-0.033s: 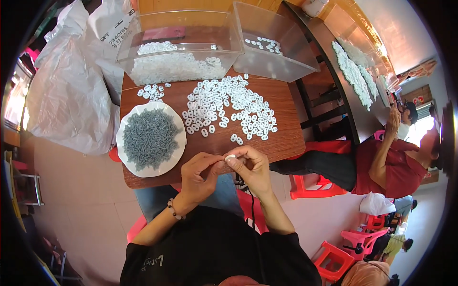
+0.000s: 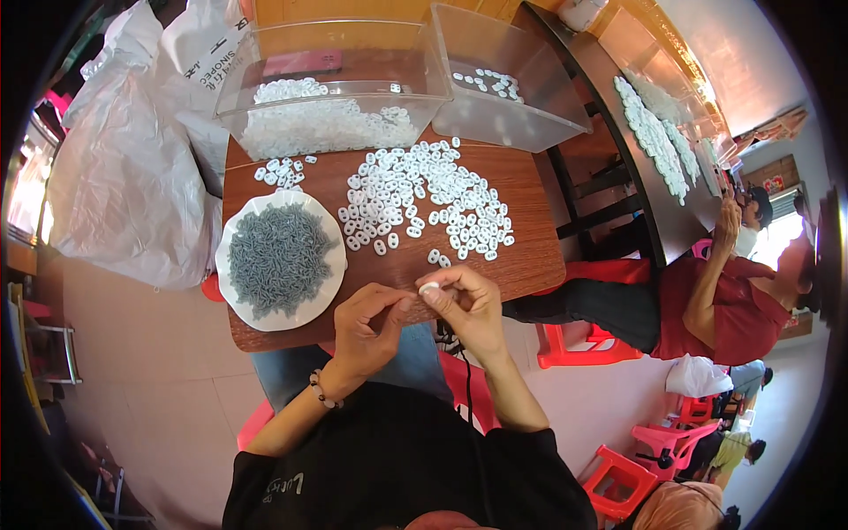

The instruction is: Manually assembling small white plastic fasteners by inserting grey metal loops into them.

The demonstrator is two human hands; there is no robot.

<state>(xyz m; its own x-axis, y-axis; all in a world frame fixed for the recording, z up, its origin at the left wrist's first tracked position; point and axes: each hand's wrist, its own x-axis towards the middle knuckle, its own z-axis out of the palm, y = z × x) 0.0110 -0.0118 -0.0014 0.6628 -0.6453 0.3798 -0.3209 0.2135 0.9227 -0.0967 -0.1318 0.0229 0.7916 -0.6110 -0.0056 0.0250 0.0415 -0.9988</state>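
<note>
Forearm slanting inward, the left hand [image 2: 366,334] points thumb and forefinger toward the right hand [image 2: 477,320], their tips close, though whether they grip anything I cannot tell. The right hand, by the table [image 2: 535,272]'s near edge, clamps a white piece [image 2: 429,288] between thumb and curled forefinger. Beyond lie a bowl [image 2: 226,276] of grey bits [image 2: 279,256], loose pieces [image 2: 382,199] and two bins [image 2: 499,125]

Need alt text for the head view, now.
A person's right hand holds a small white piece at the near edge of a brown table, the left hand close by. Beyond are a white plate of grey parts, scattered white two-holed pieces and two clear bins.
</note>
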